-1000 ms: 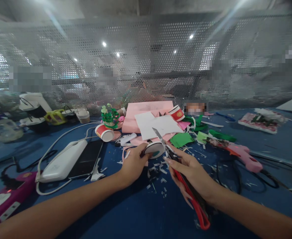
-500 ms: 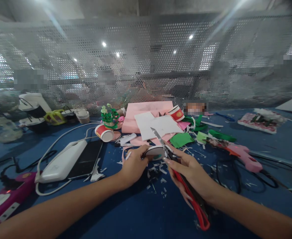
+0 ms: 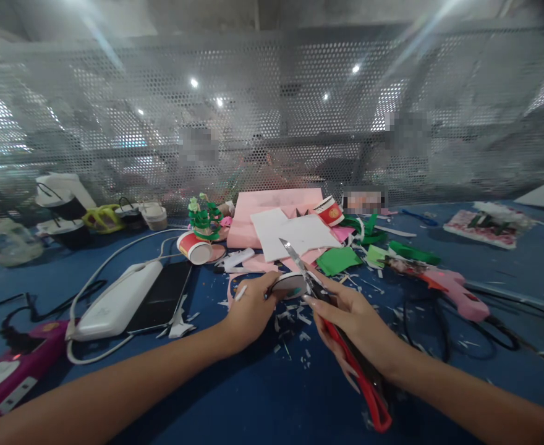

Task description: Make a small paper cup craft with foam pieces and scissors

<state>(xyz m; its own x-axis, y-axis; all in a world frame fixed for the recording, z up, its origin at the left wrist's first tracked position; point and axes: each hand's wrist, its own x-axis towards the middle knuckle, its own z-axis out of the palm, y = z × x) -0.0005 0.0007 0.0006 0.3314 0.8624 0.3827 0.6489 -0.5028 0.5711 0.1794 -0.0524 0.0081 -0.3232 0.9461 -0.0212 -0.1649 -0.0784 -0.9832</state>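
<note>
My left hand [image 3: 250,310] is closed around the edge of a round white piece with a dark rim [image 3: 288,282], tilted and partly hidden by the fingers. In my right hand [image 3: 353,316] is a pair of red-handled scissors [image 3: 317,287], its blades pointing up and away from me across the right side of the round piece. The blades look nearly together; whether they touch the piece I cannot tell. White paper scraps [image 3: 295,318] lie on the blue table [image 3: 258,395] below both hands.
White sheets [image 3: 300,238] and pink paper [image 3: 272,201] lie ahead, with red paper cups [image 3: 194,248] near them. A pink glue gun [image 3: 457,293] and its cord are at right. Left are a white power bank [image 3: 119,303], a phone [image 3: 163,296] and a purple power strip [image 3: 21,364].
Very little differs. The round piece and my left hand have shifted slightly, and the scissors stay across the piece at nearly the same angle.
</note>
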